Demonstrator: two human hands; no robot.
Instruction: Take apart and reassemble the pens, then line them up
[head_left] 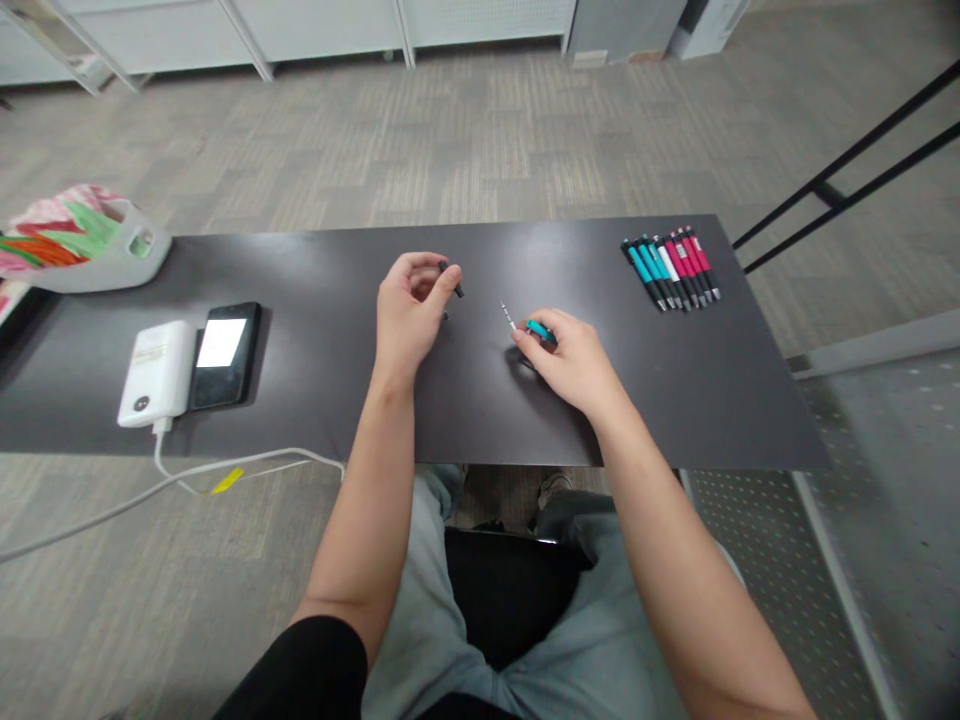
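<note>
Between the thumb and fingers of my left hand (411, 312) is a short black pen grip (451, 279), raised above the dark table. A small dark piece shows just below that hand, too small to name. My right hand (568, 357) is closed around a teal pen barrel (541, 331). From its fingertips a thin refill with a spring (508, 315) sticks out toward the upper left. The two hands are apart, with a gap of tabletop between them. Part of the barrel is hidden by my right fingers.
A row of several teal, white and pink pens (670, 270) lies at the right of the table (480, 420). On the left are a white power bank (157, 372) with a cable, a black phone (226, 355) and a white basket (142, 250) of colourful packets.
</note>
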